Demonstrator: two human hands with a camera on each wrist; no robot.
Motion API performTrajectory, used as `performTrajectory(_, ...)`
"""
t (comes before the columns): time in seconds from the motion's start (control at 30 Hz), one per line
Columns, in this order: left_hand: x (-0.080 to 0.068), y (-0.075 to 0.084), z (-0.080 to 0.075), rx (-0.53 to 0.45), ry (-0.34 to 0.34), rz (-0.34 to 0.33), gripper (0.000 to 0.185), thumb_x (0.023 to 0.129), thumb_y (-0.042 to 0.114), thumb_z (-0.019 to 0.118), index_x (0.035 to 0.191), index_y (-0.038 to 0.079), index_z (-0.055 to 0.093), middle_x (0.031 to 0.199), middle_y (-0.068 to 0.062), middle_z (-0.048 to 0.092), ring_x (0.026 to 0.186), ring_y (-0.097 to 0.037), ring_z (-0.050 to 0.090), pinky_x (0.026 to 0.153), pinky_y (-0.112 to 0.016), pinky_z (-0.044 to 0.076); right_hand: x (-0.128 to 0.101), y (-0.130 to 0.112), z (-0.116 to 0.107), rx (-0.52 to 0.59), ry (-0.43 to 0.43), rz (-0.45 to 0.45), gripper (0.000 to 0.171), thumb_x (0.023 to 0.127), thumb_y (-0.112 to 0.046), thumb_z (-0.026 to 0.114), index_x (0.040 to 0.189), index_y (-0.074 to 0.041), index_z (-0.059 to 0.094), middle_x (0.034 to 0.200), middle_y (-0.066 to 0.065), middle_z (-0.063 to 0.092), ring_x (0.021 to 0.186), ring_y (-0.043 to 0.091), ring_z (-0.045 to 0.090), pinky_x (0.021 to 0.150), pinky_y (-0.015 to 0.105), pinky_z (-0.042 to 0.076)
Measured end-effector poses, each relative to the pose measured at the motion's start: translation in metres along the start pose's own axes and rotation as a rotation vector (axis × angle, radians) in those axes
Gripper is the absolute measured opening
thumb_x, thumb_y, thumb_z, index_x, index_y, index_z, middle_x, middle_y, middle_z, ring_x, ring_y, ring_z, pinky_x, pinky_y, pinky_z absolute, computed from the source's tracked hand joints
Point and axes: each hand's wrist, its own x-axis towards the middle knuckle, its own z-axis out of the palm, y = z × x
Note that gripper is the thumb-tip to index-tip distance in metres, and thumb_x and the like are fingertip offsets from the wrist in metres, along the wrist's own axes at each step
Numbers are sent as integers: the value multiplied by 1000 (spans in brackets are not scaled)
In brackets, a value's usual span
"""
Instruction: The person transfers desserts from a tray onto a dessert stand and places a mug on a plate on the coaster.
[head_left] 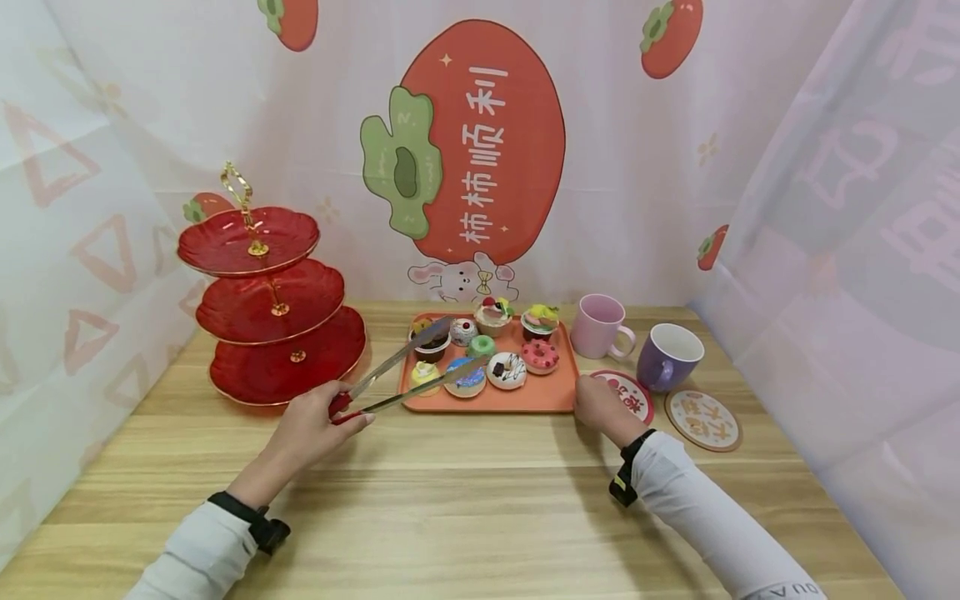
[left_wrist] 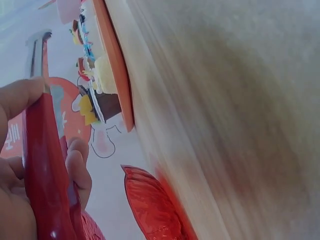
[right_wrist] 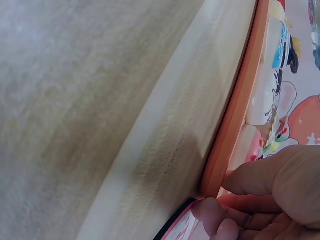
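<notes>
My left hand [head_left: 307,427] grips a pair of metal tongs [left_wrist: 45,165] by the red handles. Their arms are spread apart and reach over the left part of an orange tray [head_left: 517,402]. The tips hang above the toy pastries, one near the chocolate cupcake [head_left: 429,350], the other near the blue donut [head_left: 465,382]. At the tray's front right corner, my right hand [head_left: 600,408] pinches the rim between thumb and fingers. Also on the tray are a white donut [head_left: 506,372], a pink donut [head_left: 540,357], a green ring [head_left: 482,346] and several small cakes.
A red three-tier stand [head_left: 281,367] stands left of the tray, near my left hand. Right of the tray are a pink mug [head_left: 597,327], a purple mug [head_left: 665,367] and two round coasters, one red-rimmed [head_left: 633,398], one brown-rimmed [head_left: 703,421]. A printed cloth [head_left: 630,183] hangs behind.
</notes>
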Motion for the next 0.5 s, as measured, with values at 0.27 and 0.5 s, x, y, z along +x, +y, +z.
performTrajectory(0.27, 0, -8, -3, -9, 20, -82, 41, 74, 26, 79, 100, 0, 62, 69, -2, 50, 64, -19, 42, 54, -32, 33, 2, 1, 2, 10, -29, 20, 10, 78, 4, 57, 69, 1, 55, 63, 8, 52, 58, 21, 50, 54, 36, 44)
performTrajectory(0.5, 2, -14, -6, 6, 14, -143, 46, 74, 28, 78, 103, -3, 61, 81, -7, 58, 69, -22, 45, 56, -33, 33, 1, -1, 0, 22, -13, 43, 7, 77, 4, 58, 71, 2, 55, 62, 7, 50, 57, 21, 48, 53, 36, 43)
